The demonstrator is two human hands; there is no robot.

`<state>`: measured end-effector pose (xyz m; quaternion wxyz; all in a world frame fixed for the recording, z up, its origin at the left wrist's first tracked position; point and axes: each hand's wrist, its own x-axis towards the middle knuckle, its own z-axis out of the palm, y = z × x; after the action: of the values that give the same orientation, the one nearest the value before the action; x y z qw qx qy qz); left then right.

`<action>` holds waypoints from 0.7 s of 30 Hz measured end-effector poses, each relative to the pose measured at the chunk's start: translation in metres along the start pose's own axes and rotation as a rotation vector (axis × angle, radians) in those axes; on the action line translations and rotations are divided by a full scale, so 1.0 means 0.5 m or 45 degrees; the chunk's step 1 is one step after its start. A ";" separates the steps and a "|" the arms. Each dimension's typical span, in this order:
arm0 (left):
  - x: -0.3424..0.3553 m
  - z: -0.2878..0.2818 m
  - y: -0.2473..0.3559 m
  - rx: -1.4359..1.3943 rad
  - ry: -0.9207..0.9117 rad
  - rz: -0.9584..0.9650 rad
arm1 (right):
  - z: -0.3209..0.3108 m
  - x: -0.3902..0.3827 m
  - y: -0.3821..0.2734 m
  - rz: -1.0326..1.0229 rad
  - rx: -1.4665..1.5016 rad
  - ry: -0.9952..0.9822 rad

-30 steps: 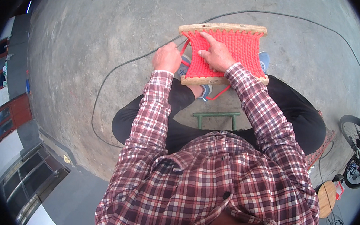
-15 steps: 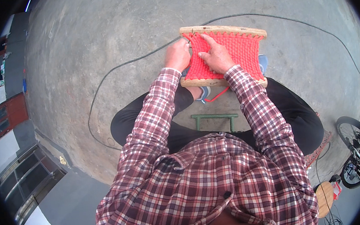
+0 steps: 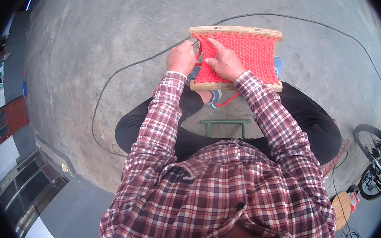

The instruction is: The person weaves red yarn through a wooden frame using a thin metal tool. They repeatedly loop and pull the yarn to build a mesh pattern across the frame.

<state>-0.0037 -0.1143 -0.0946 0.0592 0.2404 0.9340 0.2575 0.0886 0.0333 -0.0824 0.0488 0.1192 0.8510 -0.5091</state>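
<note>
A stool seat of woven red cord (image 3: 257, 56) is stretched between a far wooden bar (image 3: 237, 29) and a near wooden bar (image 3: 214, 85). At its left edge my left hand (image 3: 180, 58) is closed, with a thin dark tool (image 3: 195, 42) reaching from the fingers to the far left corner. Its exact tip is hidden by the cord. A loop of red cord (image 3: 199, 64) juts out beside these fingers. My right hand (image 3: 227, 62) rests on the weave, index finger pointing to the far left and thumb spread from it.
A green metal frame (image 3: 225, 122) stands between my legs. Loose red cord (image 3: 228, 100) hangs below the near bar, beside a blue shoe (image 3: 216, 97). A black cable (image 3: 118, 72) curves over the concrete floor. A bicycle (image 3: 377, 159) and a round wooden board (image 3: 341, 210) are at the right.
My left hand has moved slightly left, away from the weave, and a red cord loop now shows beside it. My right hand has shifted a little to the left on the seat.
</note>
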 end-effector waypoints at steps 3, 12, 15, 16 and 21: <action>0.002 -0.006 0.007 0.068 -0.029 -0.004 | -0.003 0.005 -0.010 -0.033 -0.059 -0.037; 0.017 0.003 0.034 -0.164 0.151 0.022 | -0.005 0.011 -0.024 -0.056 -0.089 -0.079; 0.018 -0.001 0.030 -0.166 0.178 0.046 | -0.001 0.016 -0.034 -0.067 -0.058 -0.085; 0.019 -0.001 0.030 -0.164 0.197 0.042 | 0.001 0.017 -0.038 -0.072 -0.064 -0.084; 0.020 -0.008 0.031 -0.146 0.220 0.013 | -0.007 0.017 -0.044 -0.074 -0.168 -0.043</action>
<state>-0.0068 -0.0997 -0.0833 -0.0092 0.2183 0.9181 0.3307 0.0750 0.0277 -0.0635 0.0562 0.0822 0.8848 -0.4551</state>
